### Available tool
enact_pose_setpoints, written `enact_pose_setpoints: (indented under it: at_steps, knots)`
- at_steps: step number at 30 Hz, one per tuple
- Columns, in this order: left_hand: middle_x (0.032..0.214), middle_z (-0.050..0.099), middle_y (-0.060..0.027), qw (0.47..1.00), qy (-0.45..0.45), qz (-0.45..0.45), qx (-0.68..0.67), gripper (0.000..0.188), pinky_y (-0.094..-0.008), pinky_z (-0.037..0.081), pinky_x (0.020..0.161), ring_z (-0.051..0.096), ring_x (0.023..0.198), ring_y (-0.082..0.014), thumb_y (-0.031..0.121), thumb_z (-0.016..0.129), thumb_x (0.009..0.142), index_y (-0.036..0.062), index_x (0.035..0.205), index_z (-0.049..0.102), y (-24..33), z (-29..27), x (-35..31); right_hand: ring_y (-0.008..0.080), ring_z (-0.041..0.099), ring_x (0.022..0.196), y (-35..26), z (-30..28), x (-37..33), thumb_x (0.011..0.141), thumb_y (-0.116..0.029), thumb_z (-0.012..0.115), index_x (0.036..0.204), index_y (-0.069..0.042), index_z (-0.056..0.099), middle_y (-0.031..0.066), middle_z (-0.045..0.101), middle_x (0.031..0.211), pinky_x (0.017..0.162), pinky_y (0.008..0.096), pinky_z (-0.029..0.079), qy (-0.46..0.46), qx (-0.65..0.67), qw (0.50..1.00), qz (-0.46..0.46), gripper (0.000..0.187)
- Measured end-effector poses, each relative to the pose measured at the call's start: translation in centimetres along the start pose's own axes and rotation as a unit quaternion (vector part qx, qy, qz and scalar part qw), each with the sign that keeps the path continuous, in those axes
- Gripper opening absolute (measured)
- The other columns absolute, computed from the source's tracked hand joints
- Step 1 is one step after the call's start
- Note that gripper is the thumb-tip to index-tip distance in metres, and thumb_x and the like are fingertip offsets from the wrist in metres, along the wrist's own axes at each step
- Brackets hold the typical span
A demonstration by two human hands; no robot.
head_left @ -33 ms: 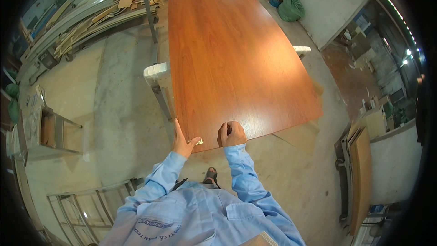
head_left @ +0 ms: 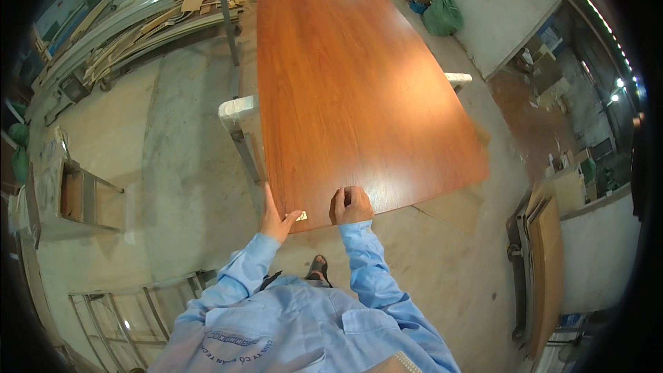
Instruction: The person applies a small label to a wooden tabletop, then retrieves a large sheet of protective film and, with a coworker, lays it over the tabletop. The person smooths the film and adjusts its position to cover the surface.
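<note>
A long reddish-brown wood-grain panel (head_left: 345, 97) stretches away from me, its near end in front of my body. At the near left corner my left hand (head_left: 277, 220) lies against the edge, fingers stretched forward and thumb spread over the top. The thumb tip touches or nearly touches a small pale label-like piece (head_left: 301, 215). Right of it, my right hand (head_left: 355, 204) rests on the panel near the end edge, its fingers curled in and closed. Whatever it may hold is hidden.
Padded metal supports (head_left: 237, 108) carry the panel. Wood offcuts (head_left: 159, 24) are piled at the far left. A metal frame (head_left: 128, 307) stands at lower left, leaning boards (head_left: 545, 262) at right. A person bends by a green sack (head_left: 442, 12) at far right.
</note>
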State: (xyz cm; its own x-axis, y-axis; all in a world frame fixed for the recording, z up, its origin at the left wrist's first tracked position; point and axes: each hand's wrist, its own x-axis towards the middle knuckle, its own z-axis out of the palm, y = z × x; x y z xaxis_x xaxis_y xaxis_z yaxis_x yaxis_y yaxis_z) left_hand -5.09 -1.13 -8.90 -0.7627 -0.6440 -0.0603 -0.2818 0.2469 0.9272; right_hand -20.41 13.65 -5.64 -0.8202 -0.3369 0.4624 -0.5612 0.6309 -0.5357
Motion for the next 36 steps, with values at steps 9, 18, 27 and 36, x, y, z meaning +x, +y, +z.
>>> enact_pose_setpoints:
  at_steps: [9, 18, 27, 36]
  knots:
    - [0.127, 0.055, -0.0302, 0.998, 0.050, -0.021, -0.023, 0.071, -0.0426, 0.046, 0.096, 0.057, 0.116, -0.0416, 0.032, 0.058, 0.095, -0.0059, 0.145, 0.025, -1.4, 1.2, 0.9, 0.0291, 0.061, 0.066, 0.0, 0.7, 1.4, 0.083, -0.015, 0.068, 0.078, -0.009, 0.059, 0.0085, 0.061, 0.074, 0.057, 0.0408, 0.049, 0.012, 0.013, 1.000, -0.012, 0.012]
    - [0.130, 0.055, -0.0271, 0.995, 0.029, -0.013, -0.094, 0.073, -0.0395, 0.044, 0.099, 0.056, 0.118, -0.0353, 0.035, 0.063, 0.092, -0.0057, 0.143, 0.032, -0.2, -0.5, 0.4, 0.0289, 0.061, 0.066, 0.0, 0.7, 1.4, 0.083, -0.015, 0.068, 0.078, -0.009, 0.060, 0.0086, 0.062, 0.073, 0.057, 0.0409, 0.049, 0.018, 0.008, 0.999, -0.026, 0.012]
    - [0.127, 0.056, -0.0211, 0.995, 0.077, 0.043, -0.047, 0.048, -0.0410, 0.042, 0.101, 0.055, 0.118, -0.0345, 0.021, 0.065, 0.091, -0.0005, 0.130, 0.049, 0.9, -1.6, 0.8, 0.0300, 0.061, 0.067, 0.3, 1.0, 1.1, 0.085, -0.017, 0.066, 0.079, -0.009, 0.062, 0.0096, 0.062, 0.073, 0.059, 0.0421, 0.049, 0.004, 0.027, 1.000, -0.011, 0.011]
    - [0.091, 0.061, -0.0006, 0.927, -0.111, 0.303, 0.190, 0.010, -0.0371, 0.042, 0.079, 0.054, 0.090, -0.0244, 0.004, 0.068, 0.080, 0.0098, 0.088, 0.070, 4.9, -2.5, 4.1, 0.0270, 0.062, 0.067, 0.0, 0.8, 1.4, 0.084, -0.015, 0.069, 0.079, -0.009, 0.061, 0.0065, 0.062, 0.075, 0.058, 0.0384, 0.049, 0.023, 0.023, 0.999, -0.016, 0.011]
